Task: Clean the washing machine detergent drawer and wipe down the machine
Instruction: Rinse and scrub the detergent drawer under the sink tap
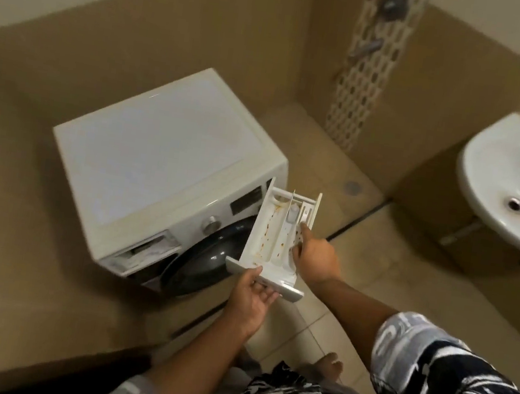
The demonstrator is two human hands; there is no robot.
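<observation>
Washing machine (159, 150): a white front-loader standing in the left half of the view, set at an angle against beige tiled walls. At its near left corner the drawer slot (146, 248) gapes open, and pale inner parts show inside it. Right of the slot on the front panel come a silver dial (212, 223), a dark display strip (246, 200) and, below them, the dark round door (207, 259), which is closed.

Detergent drawer (267, 231): out of the machine and held in the air just in front of the door, with the long axis pointing away from the person and the front plate nearest them. Orange-brown specks and smears mark the floor of its wide left compartment. Narrower compartments lie along its right side.

Left hand (254, 292): grasps the drawer's front plate, with the thumb on top and the fingers curled beneath.

Right hand (318, 257): at the drawer's right wall, with the index finger stretched out and its tip on the right-hand compartment. The remaining fingers are bent at the wall, and whether they grip it cannot be told.

Floor drain (352, 186): a round cover on the tiles beyond the drawer. Above it a strip of patterned tile (366, 78) runs up the wall.

Bare foot (329, 364) and black-and-white patterned sleeve (458, 388): lower right.

Washbasin (504, 163): white and wall-mounted at the far right edge, well apart from the machine.
</observation>
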